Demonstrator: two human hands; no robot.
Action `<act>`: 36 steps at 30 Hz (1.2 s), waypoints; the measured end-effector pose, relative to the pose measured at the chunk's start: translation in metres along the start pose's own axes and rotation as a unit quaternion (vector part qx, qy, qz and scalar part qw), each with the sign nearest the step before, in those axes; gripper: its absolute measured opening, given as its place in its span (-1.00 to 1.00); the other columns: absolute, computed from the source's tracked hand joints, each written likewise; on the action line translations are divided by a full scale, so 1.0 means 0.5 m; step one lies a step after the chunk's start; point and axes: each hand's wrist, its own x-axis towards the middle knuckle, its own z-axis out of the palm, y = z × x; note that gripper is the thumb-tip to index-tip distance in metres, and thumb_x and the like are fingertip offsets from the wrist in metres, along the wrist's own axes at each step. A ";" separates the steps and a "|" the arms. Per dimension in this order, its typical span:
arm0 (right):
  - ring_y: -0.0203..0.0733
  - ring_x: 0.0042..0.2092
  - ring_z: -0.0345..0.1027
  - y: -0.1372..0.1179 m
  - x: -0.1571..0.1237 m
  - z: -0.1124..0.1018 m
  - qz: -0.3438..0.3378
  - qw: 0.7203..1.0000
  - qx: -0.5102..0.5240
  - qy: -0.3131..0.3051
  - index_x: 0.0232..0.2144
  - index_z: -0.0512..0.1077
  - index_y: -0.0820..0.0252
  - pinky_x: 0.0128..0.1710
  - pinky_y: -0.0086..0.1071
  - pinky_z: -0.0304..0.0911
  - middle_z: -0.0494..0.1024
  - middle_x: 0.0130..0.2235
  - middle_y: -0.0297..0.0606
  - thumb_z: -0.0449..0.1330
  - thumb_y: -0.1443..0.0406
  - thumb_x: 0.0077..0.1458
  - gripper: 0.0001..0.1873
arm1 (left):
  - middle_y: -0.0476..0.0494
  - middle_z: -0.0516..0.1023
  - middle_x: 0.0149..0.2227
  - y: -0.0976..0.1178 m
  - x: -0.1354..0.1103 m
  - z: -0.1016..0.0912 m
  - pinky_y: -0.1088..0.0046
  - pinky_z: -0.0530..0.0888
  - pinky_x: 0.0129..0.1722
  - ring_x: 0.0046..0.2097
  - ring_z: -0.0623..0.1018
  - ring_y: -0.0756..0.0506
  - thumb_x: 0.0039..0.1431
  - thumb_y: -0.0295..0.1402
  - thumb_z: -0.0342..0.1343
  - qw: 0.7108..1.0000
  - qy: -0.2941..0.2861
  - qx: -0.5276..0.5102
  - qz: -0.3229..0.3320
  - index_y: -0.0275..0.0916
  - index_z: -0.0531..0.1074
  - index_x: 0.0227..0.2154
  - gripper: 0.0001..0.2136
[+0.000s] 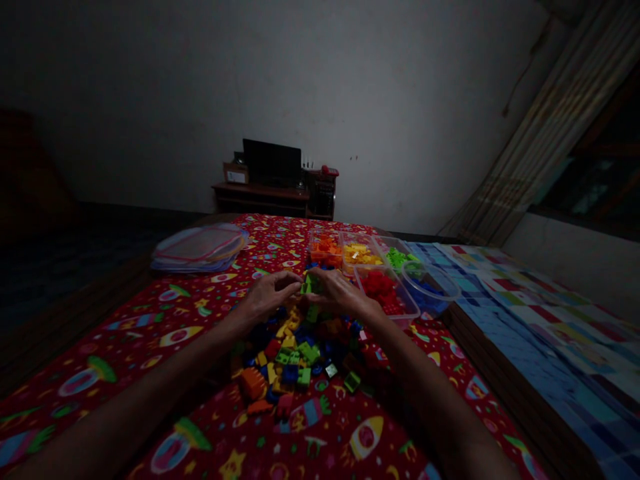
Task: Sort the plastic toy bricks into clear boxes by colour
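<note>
Above a pile of mixed plastic building bricks (295,357), my left hand (270,295) and my right hand (337,292) come together. Between their fingertips is a green building brick (307,287). The left thumb and fingers pinch it from the left, while the right fingers curl round it from the other side and cover part of it. Red, yellow, green, blue and orange pieces lie loose beneath the hands. The dim light hides the brick's exact shape.
Clear boxes hold sorted orange bricks (326,248), yellow bricks (363,255), green bricks (399,258) and red bricks (381,288). A round tub (453,291) with blue pieces stands right. Stacked lids (197,250) lie left on the red cloth (220,393). A monitor (273,162) stands behind.
</note>
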 end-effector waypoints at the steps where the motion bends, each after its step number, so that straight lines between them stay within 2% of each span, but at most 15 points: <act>1: -0.20 -0.18 0.31 0.008 -0.001 -0.006 0.010 1.000 -0.005 0.008 -0.09 0.34 0.25 -0.22 -0.41 0.16 0.47 -0.21 -0.17 0.14 0.23 0.15 -0.70 | -0.09 0.60 -0.36 0.000 0.001 -0.007 0.42 0.46 -0.32 -0.31 0.56 -0.13 -0.04 -0.08 0.05 1.000 0.012 0.026 0.009 -0.25 0.50 -0.36 -0.66; 4: -0.18 -0.14 0.32 0.041 -0.006 -0.031 0.054 0.996 -0.024 0.059 0.01 0.30 0.22 -0.17 -0.37 0.19 0.48 -0.14 -0.14 0.16 0.24 0.13 -0.60 | -0.10 0.61 -0.32 -0.013 0.007 -0.034 0.43 0.45 -0.31 -0.30 0.55 -0.13 0.02 -0.10 -0.01 0.994 0.050 0.100 0.016 -0.23 0.51 -0.33 -0.66; 7: -0.18 -0.15 0.34 0.083 -0.015 -0.068 0.110 0.985 -0.040 0.127 -0.02 0.34 0.22 -0.21 -0.38 0.22 0.49 -0.15 -0.15 0.17 0.21 0.10 -0.61 | -0.11 0.62 -0.31 -0.053 0.019 -0.064 0.45 0.44 -0.29 -0.29 0.55 -0.14 0.01 -0.13 -0.04 0.985 0.087 0.148 -0.004 -0.22 0.52 -0.35 -0.67; 10: -0.25 -0.30 0.37 0.126 -0.025 -0.117 0.171 0.971 -0.038 0.165 -0.14 0.41 0.27 -0.35 -0.44 0.23 0.52 -0.28 -0.20 0.15 0.20 0.08 -0.68 | -0.11 0.63 -0.29 -0.114 0.031 -0.090 0.45 0.44 -0.28 -0.27 0.56 -0.15 -0.01 -0.16 -0.06 0.975 0.118 0.188 -0.032 -0.21 0.53 -0.35 -0.66; 13: -0.31 -0.44 0.37 0.179 -0.025 -0.173 0.253 0.948 -0.052 0.185 -0.20 0.42 0.30 -0.46 -0.49 0.21 0.53 -0.35 -0.21 0.13 0.23 0.08 -0.72 | -0.14 0.63 -0.28 -0.166 0.036 -0.104 0.44 0.44 -0.29 -0.25 0.57 -0.18 -0.01 -0.18 -0.06 0.971 0.102 0.210 -0.052 -0.22 0.54 -0.31 -0.65; 15: -0.29 -0.44 0.39 0.222 -0.016 -0.209 0.303 0.928 -0.101 0.192 -0.25 0.43 0.34 -0.46 -0.49 0.21 0.54 -0.35 -0.15 0.13 0.25 0.08 -0.75 | -0.16 0.63 -0.28 -0.187 0.034 -0.108 0.43 0.44 -0.30 -0.26 0.57 -0.19 -0.01 -0.21 -0.06 0.970 0.089 0.216 -0.069 -0.23 0.54 -0.30 -0.66; 18: -0.17 -0.31 0.45 0.288 0.005 -0.253 0.354 0.894 -0.198 0.192 -0.28 0.45 0.39 -0.37 -0.46 0.23 0.56 -0.30 -0.02 0.13 0.29 0.08 -0.77 | -0.11 0.63 -0.32 -0.199 0.027 -0.107 0.43 0.42 -0.29 -0.28 0.56 -0.17 -0.01 -0.26 -0.05 0.970 0.085 0.216 -0.071 -0.22 0.53 -0.36 -0.72; 20: -0.13 -0.24 0.45 0.321 0.017 -0.270 0.381 0.880 -0.230 0.166 -0.26 0.46 0.40 -0.32 -0.43 0.24 0.56 -0.27 0.03 0.15 0.29 0.08 -0.76 | 0.00 0.62 -0.33 -0.198 0.022 -0.107 0.46 0.40 -0.29 -0.27 0.55 -0.15 0.01 -0.27 -0.04 0.972 0.089 0.207 -0.060 -0.17 0.51 -0.38 -0.76; 22: -0.12 -0.23 0.45 0.341 0.024 -0.278 0.406 0.878 -0.230 0.108 -0.24 0.46 0.41 -0.28 -0.41 0.25 0.56 -0.28 0.05 0.17 0.23 0.09 -0.70 | 0.11 0.61 -0.34 -0.192 0.019 -0.107 0.48 0.39 -0.28 -0.26 0.54 -0.12 0.05 -0.27 -0.04 0.975 0.089 0.196 -0.056 -0.13 0.50 -0.38 -0.79; 24: -0.11 -0.23 0.45 0.347 0.026 -0.276 0.415 0.877 -0.235 0.060 -0.21 0.46 0.43 -0.24 -0.38 0.25 0.57 -0.32 0.06 0.17 0.16 0.10 -0.62 | 0.15 0.61 -0.35 -0.185 0.018 -0.108 0.48 0.39 -0.28 -0.26 0.53 -0.11 0.06 -0.28 -0.03 0.976 0.086 0.190 -0.064 -0.12 0.49 -0.38 -0.80; 25: -0.09 -0.20 0.45 0.346 0.025 -0.272 0.411 0.876 -0.247 0.055 -0.17 0.46 0.45 -0.22 -0.37 0.24 0.56 -0.31 0.07 0.16 0.14 0.11 -0.58 | 0.15 0.61 -0.35 -0.181 0.018 -0.109 0.48 0.38 -0.29 -0.25 0.53 -0.11 0.06 -0.29 -0.03 0.976 0.084 0.188 -0.071 -0.13 0.49 -0.38 -0.81; 29: -0.07 -0.10 0.41 0.319 0.017 -0.257 0.362 0.880 -0.296 0.079 -0.10 0.45 0.43 -0.21 -0.39 0.20 0.53 -0.15 0.14 0.08 0.20 0.18 -0.61 | 0.10 0.61 -0.35 -0.173 0.018 -0.108 0.49 0.38 -0.32 -0.26 0.53 -0.13 0.05 -0.30 -0.04 0.973 0.082 0.195 -0.087 -0.17 0.49 -0.37 -0.79; 31: -0.13 -0.18 0.42 0.292 0.007 -0.253 0.340 0.890 -0.299 0.060 -0.19 0.50 0.38 -0.29 -0.44 0.16 0.54 -0.18 0.10 0.06 0.23 0.18 -0.67 | 0.07 0.61 -0.34 -0.174 0.018 -0.108 0.49 0.38 -0.31 -0.27 0.53 -0.12 0.06 -0.30 -0.06 0.973 0.082 0.201 -0.083 -0.19 0.50 -0.34 -0.76; 33: -0.23 -0.32 0.39 0.254 -0.009 -0.250 0.313 0.902 -0.295 0.038 -0.30 0.52 0.36 -0.40 -0.47 0.08 0.56 -0.29 0.03 0.05 0.27 0.18 -0.70 | 0.03 0.62 -0.32 -0.176 0.018 -0.107 0.49 0.38 -0.30 -0.27 0.54 -0.12 0.05 -0.28 -0.07 0.973 0.078 0.201 -0.083 -0.22 0.50 -0.32 -0.73; 36: -0.37 -0.49 0.24 0.179 -0.058 -0.237 0.250 0.928 -0.277 0.018 -0.46 0.50 0.37 -0.49 -0.46 -0.06 0.50 -0.47 -0.12 0.00 0.30 0.20 -0.65 | -0.05 0.62 -0.31 -0.182 0.021 -0.107 0.48 0.40 -0.32 -0.30 0.54 -0.13 0.00 -0.24 -0.06 0.972 0.076 0.201 -0.098 -0.25 0.53 -0.31 -0.68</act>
